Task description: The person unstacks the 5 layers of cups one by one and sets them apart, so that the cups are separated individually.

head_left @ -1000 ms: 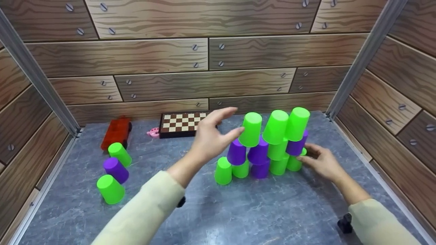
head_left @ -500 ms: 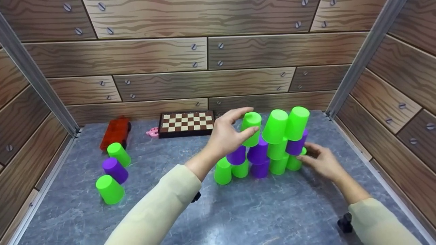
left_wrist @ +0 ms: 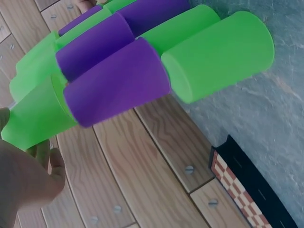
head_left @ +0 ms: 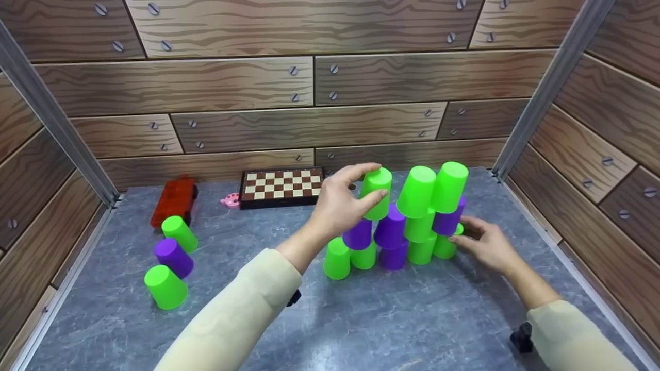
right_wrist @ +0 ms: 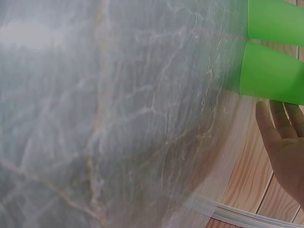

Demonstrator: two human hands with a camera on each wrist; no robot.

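Note:
A tiered stack of upturned green and purple cups stands right of centre. In the head view, my left hand [head_left: 340, 201] holds the leftmost green cup [head_left: 379, 180] of the top row between thumb and fingers. That cup rests over two purple cups, one of them the purple cup [left_wrist: 118, 83] in the left wrist view. On the stack's other side, my right hand [head_left: 487, 247] has its fingertips at the bottom-right green cup [head_left: 444, 248]. The right wrist view has those fingers [right_wrist: 268, 124] extended against or just beside a green cup [right_wrist: 270, 73]; contact is unclear.
At left stand a green cup [head_left: 179, 234], a purple cup [head_left: 174, 257] and another green cup [head_left: 166, 288]. Behind them lies a red toy car [head_left: 174, 202]. A chessboard [head_left: 282, 186] and a pink trinket [head_left: 230, 200] lie near the back wall. Wood-patterned walls enclose the table.
My left hand has moved right to the top-left green cup and taken hold of it. That cup has shifted slightly left. My right hand stays in place.

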